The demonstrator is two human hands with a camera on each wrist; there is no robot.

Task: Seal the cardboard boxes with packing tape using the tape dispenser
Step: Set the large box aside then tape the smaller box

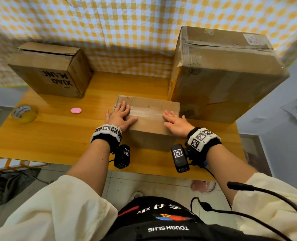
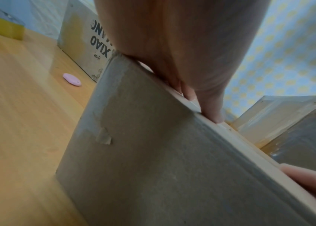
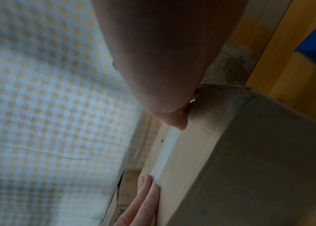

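Note:
A small cardboard box [image 1: 149,119] sits at the table's middle, a strip of clear tape [image 1: 147,111] running along its top seam. My left hand [image 1: 120,114] lies flat on the box's left end, fingers spread, thumb stretched along the front edge. At the right end my right hand [image 1: 174,121] presses flat on the top. The left wrist view shows the box's front face [image 2: 153,152] with my left hand [image 2: 182,61] on its upper edge. My right hand [image 3: 162,76] also rests on the box top [image 3: 201,145] in the right wrist view. A yellow tape roll [image 1: 24,113] lies at the far left.
A box printed XIAO MANG [image 1: 52,70] stands at the back left, its top unsealed. A large taped box [image 1: 226,70] fills the back right, close to the small box. A pink oval object [image 1: 76,110] lies on the wooden table [image 1: 57,136]. Checked cloth hangs behind.

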